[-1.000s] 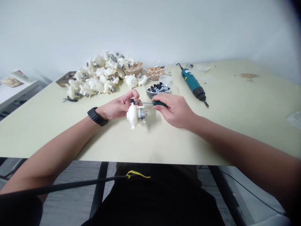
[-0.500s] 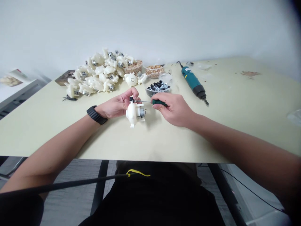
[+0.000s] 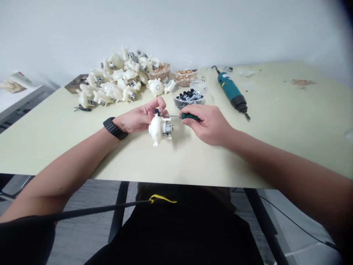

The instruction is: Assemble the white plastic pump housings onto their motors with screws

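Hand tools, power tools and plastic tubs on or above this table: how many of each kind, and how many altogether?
Green-handled screwdriver, in the right hand: 1
Teal electric screwdriver: 1
Small black pliers or snips: 1
Clear plastic tubs: 3
Total: 6

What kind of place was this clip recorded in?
Probably a small assembly workbench: a heap of cream plastic housings, a tub of black and silver small parts and a teal power driver share the table.
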A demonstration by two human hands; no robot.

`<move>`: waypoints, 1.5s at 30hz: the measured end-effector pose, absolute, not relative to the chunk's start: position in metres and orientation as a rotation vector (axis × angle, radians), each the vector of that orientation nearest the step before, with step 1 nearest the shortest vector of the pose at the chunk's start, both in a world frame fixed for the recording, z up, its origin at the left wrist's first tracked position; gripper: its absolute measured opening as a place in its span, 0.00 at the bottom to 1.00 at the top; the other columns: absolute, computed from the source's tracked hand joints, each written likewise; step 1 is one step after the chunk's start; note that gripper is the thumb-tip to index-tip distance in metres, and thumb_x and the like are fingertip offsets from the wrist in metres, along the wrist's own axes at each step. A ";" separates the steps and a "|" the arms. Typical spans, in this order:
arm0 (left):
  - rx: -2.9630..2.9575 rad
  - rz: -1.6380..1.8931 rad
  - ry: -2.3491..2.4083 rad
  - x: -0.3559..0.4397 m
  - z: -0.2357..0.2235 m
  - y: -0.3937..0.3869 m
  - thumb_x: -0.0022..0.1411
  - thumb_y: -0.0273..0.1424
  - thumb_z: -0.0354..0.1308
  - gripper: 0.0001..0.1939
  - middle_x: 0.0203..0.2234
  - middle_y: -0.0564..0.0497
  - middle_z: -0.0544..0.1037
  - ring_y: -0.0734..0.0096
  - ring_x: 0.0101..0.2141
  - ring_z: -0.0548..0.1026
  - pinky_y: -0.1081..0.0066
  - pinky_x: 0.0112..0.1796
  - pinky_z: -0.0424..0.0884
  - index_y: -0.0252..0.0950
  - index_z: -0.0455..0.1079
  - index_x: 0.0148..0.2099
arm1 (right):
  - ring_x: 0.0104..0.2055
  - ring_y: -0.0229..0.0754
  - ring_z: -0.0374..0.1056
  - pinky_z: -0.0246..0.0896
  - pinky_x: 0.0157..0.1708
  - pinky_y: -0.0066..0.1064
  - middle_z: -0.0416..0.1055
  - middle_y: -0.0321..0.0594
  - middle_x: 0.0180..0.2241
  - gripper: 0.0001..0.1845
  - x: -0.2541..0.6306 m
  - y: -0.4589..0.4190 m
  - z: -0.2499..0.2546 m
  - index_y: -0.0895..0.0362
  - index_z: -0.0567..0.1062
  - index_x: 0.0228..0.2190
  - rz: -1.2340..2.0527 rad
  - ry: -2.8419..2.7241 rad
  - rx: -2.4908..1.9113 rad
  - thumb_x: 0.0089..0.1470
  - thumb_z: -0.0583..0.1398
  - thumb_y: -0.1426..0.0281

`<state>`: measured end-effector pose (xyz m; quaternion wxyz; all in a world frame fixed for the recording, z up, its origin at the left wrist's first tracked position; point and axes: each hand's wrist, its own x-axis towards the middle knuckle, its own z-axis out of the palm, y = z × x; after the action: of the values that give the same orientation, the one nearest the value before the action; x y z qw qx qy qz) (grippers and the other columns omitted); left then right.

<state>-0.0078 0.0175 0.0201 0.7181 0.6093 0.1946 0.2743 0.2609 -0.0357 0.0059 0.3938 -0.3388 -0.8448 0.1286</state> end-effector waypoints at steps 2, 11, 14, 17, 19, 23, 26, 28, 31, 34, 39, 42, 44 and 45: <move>1.349 0.610 0.442 -0.007 0.021 0.017 0.47 0.46 0.84 0.31 0.31 0.53 0.73 0.72 0.32 0.73 0.72 0.34 0.76 0.39 0.68 0.38 | 0.38 0.43 0.71 0.59 0.40 0.35 0.81 0.41 0.40 0.08 0.261 -0.036 0.007 0.56 0.80 0.41 0.329 -2.138 -0.852 0.67 0.60 0.68; 1.360 0.586 0.462 -0.008 0.022 0.017 0.42 0.44 0.85 0.33 0.28 0.55 0.69 0.72 0.29 0.72 0.73 0.28 0.73 0.39 0.65 0.35 | 0.34 0.42 0.68 0.57 0.37 0.34 0.80 0.40 0.37 0.08 0.259 -0.039 0.011 0.56 0.81 0.40 0.404 -2.149 -0.861 0.66 0.61 0.68; 1.369 0.570 0.430 -0.008 0.023 0.017 0.44 0.41 0.85 0.31 0.28 0.54 0.70 0.72 0.29 0.72 0.74 0.28 0.73 0.39 0.65 0.36 | 0.35 0.42 0.68 0.57 0.37 0.34 0.79 0.40 0.36 0.08 0.259 -0.039 0.011 0.56 0.81 0.40 0.398 -2.147 -0.844 0.66 0.61 0.69; 1.360 0.559 0.404 -0.008 0.023 0.017 0.46 0.39 0.84 0.30 0.29 0.54 0.71 0.73 0.30 0.72 0.76 0.29 0.73 0.39 0.65 0.36 | 0.34 0.41 0.67 0.57 0.36 0.34 0.79 0.40 0.36 0.08 0.259 -0.039 0.011 0.56 0.80 0.39 0.405 -2.148 -0.843 0.67 0.60 0.68; 1.343 0.563 0.410 -0.008 0.024 0.016 0.45 0.39 0.85 0.31 0.29 0.55 0.70 0.74 0.30 0.72 0.76 0.29 0.74 0.39 0.64 0.36 | 0.34 0.41 0.67 0.57 0.36 0.34 0.79 0.39 0.36 0.08 0.258 -0.040 0.012 0.56 0.80 0.39 0.424 -2.147 -0.853 0.67 0.60 0.67; 1.332 0.539 0.465 -0.010 0.023 0.015 0.42 0.42 0.85 0.34 0.28 0.55 0.71 0.73 0.27 0.71 0.72 0.28 0.75 0.40 0.63 0.36 | 0.33 0.41 0.66 0.57 0.36 0.33 0.78 0.38 0.34 0.08 0.258 -0.044 0.015 0.56 0.80 0.38 0.438 -2.128 -0.853 0.67 0.60 0.67; 1.331 0.542 0.466 -0.010 0.022 0.015 0.43 0.41 0.85 0.32 0.28 0.55 0.70 0.71 0.28 0.71 0.71 0.28 0.74 0.40 0.64 0.37 | 0.34 0.41 0.67 0.58 0.37 0.33 0.79 0.39 0.35 0.09 0.257 -0.045 0.016 0.56 0.80 0.39 0.440 -2.129 -0.844 0.68 0.60 0.67; 1.330 0.555 0.439 -0.010 0.022 0.015 0.45 0.39 0.84 0.30 0.29 0.55 0.70 0.72 0.30 0.71 0.72 0.30 0.74 0.40 0.64 0.36 | 0.34 0.41 0.67 0.58 0.37 0.33 0.79 0.39 0.35 0.09 0.257 -0.046 0.016 0.56 0.80 0.39 0.442 -2.133 -0.845 0.68 0.60 0.67; 1.327 0.556 0.403 -0.008 0.023 0.014 0.47 0.39 0.84 0.29 0.29 0.54 0.70 0.72 0.30 0.70 0.73 0.31 0.73 0.39 0.65 0.36 | 0.34 0.41 0.68 0.59 0.37 0.33 0.79 0.39 0.35 0.09 0.258 -0.046 0.016 0.57 0.80 0.39 0.453 -2.137 -0.843 0.68 0.60 0.67; 1.333 0.549 0.380 -0.007 0.024 0.013 0.47 0.39 0.84 0.28 0.29 0.55 0.69 0.73 0.30 0.69 0.74 0.29 0.72 0.39 0.65 0.36 | 0.35 0.41 0.69 0.59 0.38 0.34 0.79 0.40 0.35 0.10 0.258 -0.045 0.015 0.57 0.80 0.39 0.469 -2.143 -0.846 0.68 0.60 0.67; 1.324 0.548 0.395 -0.009 0.022 0.014 0.48 0.41 0.83 0.28 0.29 0.54 0.70 0.72 0.30 0.70 0.73 0.32 0.73 0.39 0.66 0.36 | 0.33 0.40 0.67 0.57 0.36 0.34 0.78 0.39 0.33 0.11 0.259 -0.045 0.016 0.57 0.80 0.39 0.462 -2.170 -0.852 0.68 0.59 0.66; 1.328 0.536 0.370 -0.010 0.020 0.016 0.49 0.42 0.83 0.27 0.31 0.53 0.71 0.72 0.31 0.71 0.72 0.33 0.74 0.39 0.68 0.37 | 0.29 0.38 0.63 0.54 0.33 0.33 0.74 0.36 0.29 0.10 0.261 -0.046 0.017 0.56 0.78 0.38 0.420 -2.219 -0.842 0.68 0.59 0.65; 1.332 0.525 0.344 -0.010 0.019 0.017 0.51 0.42 0.82 0.26 0.32 0.53 0.72 0.73 0.31 0.72 0.72 0.33 0.75 0.38 0.69 0.38 | 0.26 0.37 0.60 0.52 0.31 0.33 0.72 0.34 0.27 0.07 0.262 -0.046 0.019 0.56 0.76 0.40 0.414 -2.243 -0.854 0.67 0.62 0.64; 1.334 0.519 0.335 -0.010 0.018 0.017 0.53 0.41 0.81 0.25 0.32 0.54 0.72 0.73 0.31 0.73 0.73 0.34 0.76 0.38 0.69 0.38 | 0.25 0.36 0.59 0.52 0.31 0.32 0.72 0.33 0.28 0.07 0.262 -0.047 0.020 0.55 0.75 0.42 0.412 -2.246 -0.858 0.67 0.63 0.64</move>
<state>-0.0099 0.0172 0.0182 0.7417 0.6087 0.1527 0.2368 0.2624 -0.0468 0.0196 0.3438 -0.3303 -0.8646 0.1587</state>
